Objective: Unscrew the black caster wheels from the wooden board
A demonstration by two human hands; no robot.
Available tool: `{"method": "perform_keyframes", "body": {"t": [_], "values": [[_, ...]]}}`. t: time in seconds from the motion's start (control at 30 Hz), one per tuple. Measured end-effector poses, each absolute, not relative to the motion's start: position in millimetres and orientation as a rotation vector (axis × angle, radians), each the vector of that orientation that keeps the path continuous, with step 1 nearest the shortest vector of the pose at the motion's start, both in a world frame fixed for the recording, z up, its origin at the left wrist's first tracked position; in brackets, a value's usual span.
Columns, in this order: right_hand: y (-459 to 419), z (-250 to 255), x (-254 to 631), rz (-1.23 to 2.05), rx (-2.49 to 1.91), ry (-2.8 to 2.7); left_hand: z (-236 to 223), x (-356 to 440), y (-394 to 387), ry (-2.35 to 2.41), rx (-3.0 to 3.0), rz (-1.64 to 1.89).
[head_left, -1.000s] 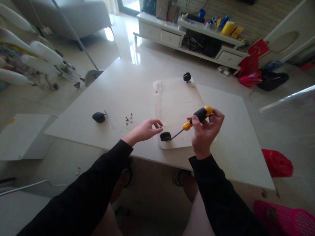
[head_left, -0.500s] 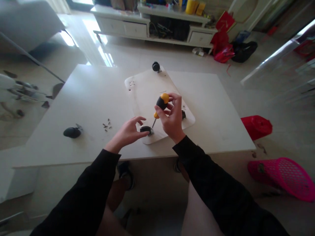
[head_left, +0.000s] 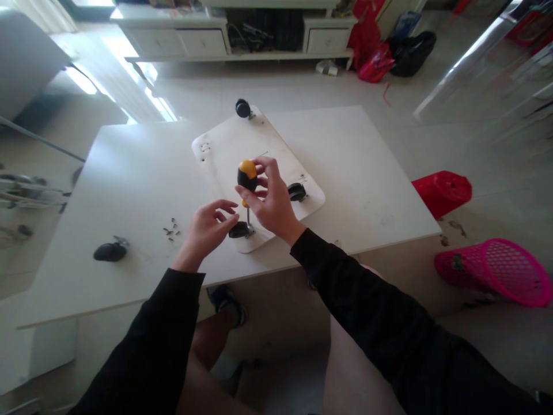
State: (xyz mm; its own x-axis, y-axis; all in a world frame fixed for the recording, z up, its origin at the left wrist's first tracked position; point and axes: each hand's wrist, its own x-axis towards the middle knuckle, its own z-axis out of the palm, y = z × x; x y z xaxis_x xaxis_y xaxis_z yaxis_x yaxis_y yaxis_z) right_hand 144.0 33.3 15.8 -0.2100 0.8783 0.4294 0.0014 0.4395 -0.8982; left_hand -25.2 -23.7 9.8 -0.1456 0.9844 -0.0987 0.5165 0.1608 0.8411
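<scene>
My right hand (head_left: 272, 199) is closed round the handle of a yellow-and-black screwdriver (head_left: 247, 175). The screwdriver stands nearly upright, its shaft reaching down to the metal plate of a black caster wheel (head_left: 237, 230). That caster sits at the near corner of a white board (head_left: 242, 138) with rounded corners. Beside it is my left hand (head_left: 213, 225), fingers apart and loosely bent, the thumb at the wheel's top; whether it touches cannot be made out. Two more casters are on the board, one at the far corner (head_left: 242, 108) and one at the right (head_left: 296, 192).
The board rests on a white table (head_left: 354, 173). Left of my hands lie several small screws (head_left: 171, 230) and a loose black caster (head_left: 110, 251). A red bin (head_left: 444, 193) and a pink basket (head_left: 496, 271) are on the floor at the right. A white cabinet (head_left: 185, 43) stands beyond.
The view has shifted, so the board and hands appear farther left. The screwdriver has gone from tilted to nearly upright over the near caster. My left thumb has lifted slightly on the wheel.
</scene>
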Motion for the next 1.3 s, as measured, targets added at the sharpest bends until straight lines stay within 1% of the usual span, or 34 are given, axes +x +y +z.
{"method": "perform_keyframes", "body": {"t": [0.13, 0.37, 0.67, 0.87, 1.03, 1.17, 1.3], "values": [[33.7, 14.7, 144.0, 0.975, -0.812, -1.647, 10.1, -22.1, -21.2, 1.772, 1.445, 0.894], [32.7, 18.3, 147.3, 0.922, -0.770, -1.734, 1.0, -28.3, -21.3, 1.759, 1.574, 0.824], [33.1, 25.0, 151.5, 0.958, -0.712, -1.863, -0.1, -29.3, -22.0, 1.700, 1.584, 0.857], [35.8, 31.8, 158.7, 1.070, -0.594, -1.970, -2.5, -27.7, -20.1, 1.663, 1.583, 0.861], [34.5, 35.6, 161.0, 1.148, -0.564, -1.964, -4.3, -19.5, -15.5, 1.670, 1.591, 0.933], [33.6, 31.5, 155.4, 1.100, -0.570, -1.914, -4.2, -14.9, -14.5, 1.759, 1.558, 0.960], [32.9, 30.3, 148.6, 1.053, -0.664, -1.862, -4.1, -12.6, -12.5, 1.843, 1.581, 0.955]]}}
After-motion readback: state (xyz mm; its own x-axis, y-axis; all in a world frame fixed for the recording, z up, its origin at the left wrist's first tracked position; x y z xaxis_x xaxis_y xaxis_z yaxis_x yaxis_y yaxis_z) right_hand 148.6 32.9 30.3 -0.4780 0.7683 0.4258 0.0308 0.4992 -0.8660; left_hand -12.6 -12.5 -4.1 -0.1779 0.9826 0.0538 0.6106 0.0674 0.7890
